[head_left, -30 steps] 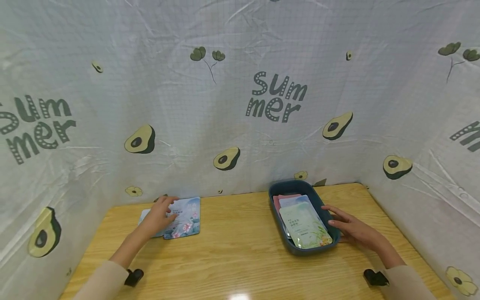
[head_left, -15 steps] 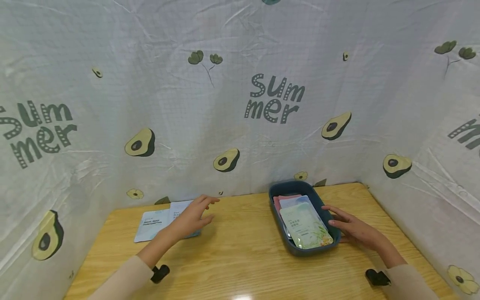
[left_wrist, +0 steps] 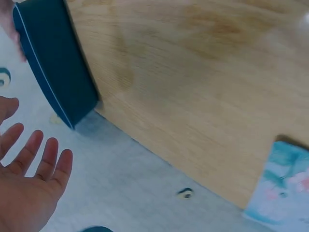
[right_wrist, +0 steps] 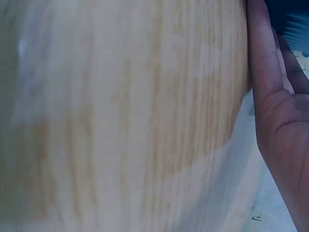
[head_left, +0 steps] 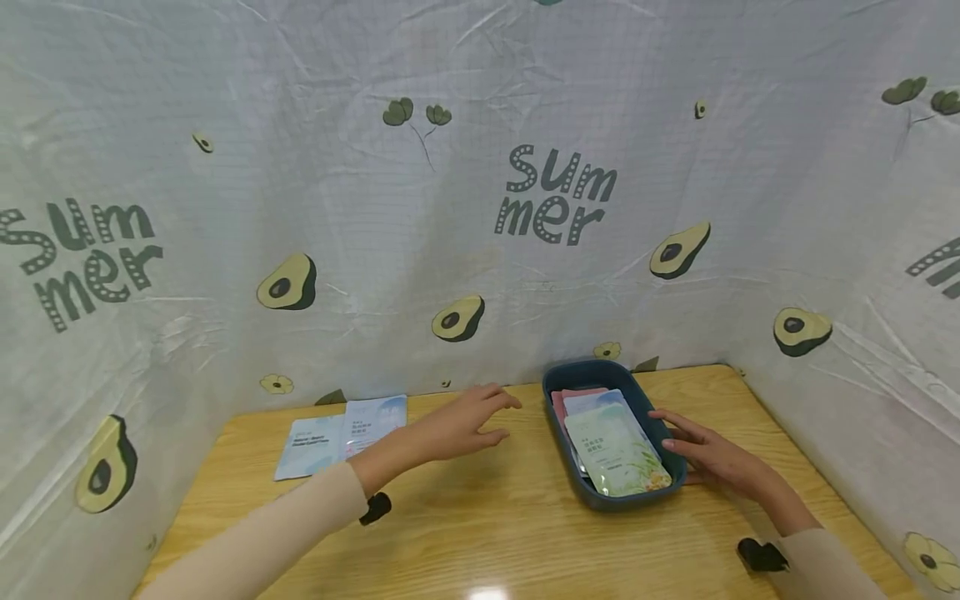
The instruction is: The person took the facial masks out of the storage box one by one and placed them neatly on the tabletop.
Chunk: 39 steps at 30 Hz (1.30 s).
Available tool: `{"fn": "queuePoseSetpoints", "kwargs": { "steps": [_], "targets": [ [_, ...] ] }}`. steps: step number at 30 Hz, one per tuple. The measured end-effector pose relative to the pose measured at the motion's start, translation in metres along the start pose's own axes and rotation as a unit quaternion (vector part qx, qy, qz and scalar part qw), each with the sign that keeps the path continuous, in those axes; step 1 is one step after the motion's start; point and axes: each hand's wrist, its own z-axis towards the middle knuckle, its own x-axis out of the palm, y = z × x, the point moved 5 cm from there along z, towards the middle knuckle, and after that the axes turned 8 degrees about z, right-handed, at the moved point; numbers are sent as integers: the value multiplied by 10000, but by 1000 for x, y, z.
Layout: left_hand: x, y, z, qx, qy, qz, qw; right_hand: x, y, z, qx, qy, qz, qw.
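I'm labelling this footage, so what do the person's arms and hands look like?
The left sleeve and right sleeve are plain, long and beige, each with a small black device beside it. The left hand and right hand are bare.

Bin (left_wrist: 60, 58) shared by head, left-wrist views

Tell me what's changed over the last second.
The left hand has moved rightward, from over the light blue packets toward the dark blue bin, exposing more of the leftmost packet. It holds nothing. The right hand has stayed at the bin's right side, and the packets in the bin lie as before.
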Motion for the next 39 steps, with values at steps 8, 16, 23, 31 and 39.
{"fn": "queuePoseSetpoints", "kwargs": {
  "steps": [8, 16, 23, 31, 39],
  "targets": [
    [1, -35, 37, 414, 515, 294, 9974, 1, -2, 1, -3, 15, -79, 10000],
    [4, -63, 72, 769, 717, 626, 9925, 3, -5, 1, -40, 75, 61, 9999],
    [6, -64, 118, 843, 676, 1164, 9873, 2, -2, -2, -33, 148, 140, 9998],
    [21, -57, 152, 248, 1422, 986, 9846, -2, 0, -6, 1, 33, 17, 10000],
    [52, -38, 166, -587, 1907, -985, 9749, 1, 0, -4, 39, 19, 105, 9999]
  ]
}}
